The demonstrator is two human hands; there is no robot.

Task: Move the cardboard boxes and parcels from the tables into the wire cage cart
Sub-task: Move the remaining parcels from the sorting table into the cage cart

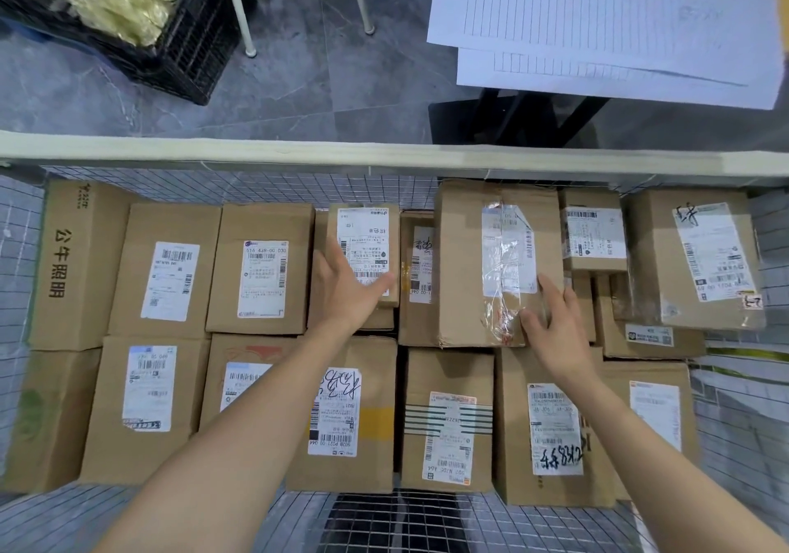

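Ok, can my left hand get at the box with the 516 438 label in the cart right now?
Probably yes. The box with the 516 438 label lies in the top layer with nothing on it, and the left hand is open and empty just to its right.

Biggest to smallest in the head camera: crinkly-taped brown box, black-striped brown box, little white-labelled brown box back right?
1. crinkly-taped brown cardboard box
2. black-striped brown cardboard box
3. little white-labelled brown cardboard box
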